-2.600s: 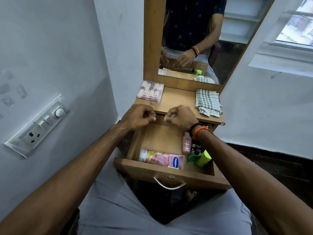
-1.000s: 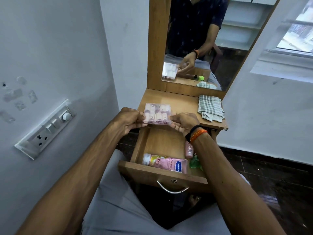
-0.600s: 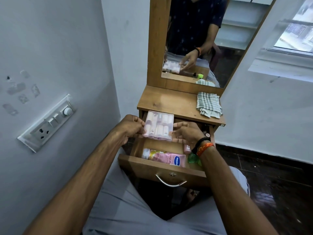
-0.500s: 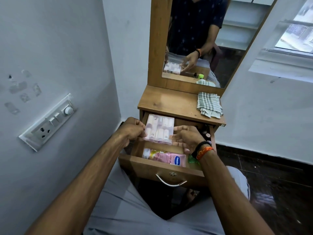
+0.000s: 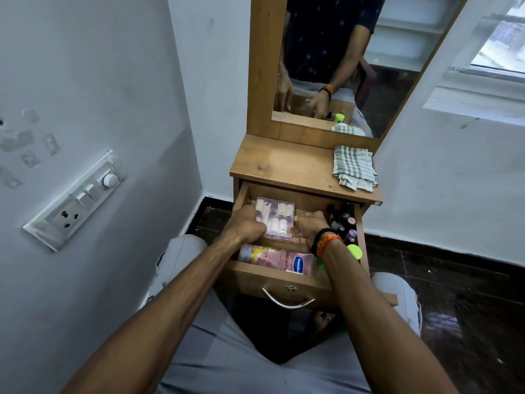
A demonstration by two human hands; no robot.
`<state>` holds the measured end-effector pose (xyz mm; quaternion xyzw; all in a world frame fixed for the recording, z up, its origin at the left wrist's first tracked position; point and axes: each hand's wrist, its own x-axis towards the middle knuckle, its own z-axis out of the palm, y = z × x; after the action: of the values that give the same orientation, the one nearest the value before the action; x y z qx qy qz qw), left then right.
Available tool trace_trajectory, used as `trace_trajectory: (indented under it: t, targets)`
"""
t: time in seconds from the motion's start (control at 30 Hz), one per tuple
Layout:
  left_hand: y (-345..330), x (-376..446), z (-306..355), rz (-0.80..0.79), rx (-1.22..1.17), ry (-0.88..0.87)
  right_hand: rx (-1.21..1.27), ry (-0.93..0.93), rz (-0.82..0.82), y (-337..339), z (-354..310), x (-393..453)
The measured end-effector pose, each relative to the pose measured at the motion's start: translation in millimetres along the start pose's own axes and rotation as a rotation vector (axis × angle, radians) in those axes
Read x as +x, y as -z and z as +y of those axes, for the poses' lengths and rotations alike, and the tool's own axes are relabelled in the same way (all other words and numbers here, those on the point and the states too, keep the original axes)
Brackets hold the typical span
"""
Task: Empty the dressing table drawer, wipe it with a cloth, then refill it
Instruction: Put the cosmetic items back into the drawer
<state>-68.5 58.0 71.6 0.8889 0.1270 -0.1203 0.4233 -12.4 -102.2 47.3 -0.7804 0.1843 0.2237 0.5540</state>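
Currently both hands hold the clear plastic case [image 5: 274, 218] inside the open drawer [image 5: 272, 275], low over its back half. Left hand [image 5: 246, 224] grips the case's left edge with curled fingers; right hand [image 5: 308, 227] clasps its right edge. Pink lotion tube [image 5: 277, 259] lies along the drawer front; small bottles [image 5: 345, 221] crowd the right side. Checked cloth [image 5: 353, 167] sits folded on the tabletop [image 5: 284, 163].
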Motion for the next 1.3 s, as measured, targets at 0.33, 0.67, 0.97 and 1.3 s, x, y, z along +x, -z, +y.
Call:
trace_trajectory:
  t: [0.33, 0.67, 0.97, 1.3]
  targets:
    - [-21.9, -0.2, 7.5, -0.03, 0.009, 0.046, -0.16, 0.067, 0.109, -17.1, 7.4, 3.5]
    - [-25.5, 4.4, 4.8, 0.018, -0.001, 0.079, -0.066, 0.112, 0.31, -33.8, 15.0, 4.5]
    - [-29.5, 1.9, 2.9, 0.013, 0.023, 0.1, -0.221, 0.143, 0.287, -33.8, 13.8, -4.4]
    - [-17.9, -19.3, -1.7, 0.279, 0.143, -0.322, -0.427, 0.558, 0.515, -16.6, 23.0, -50.1]
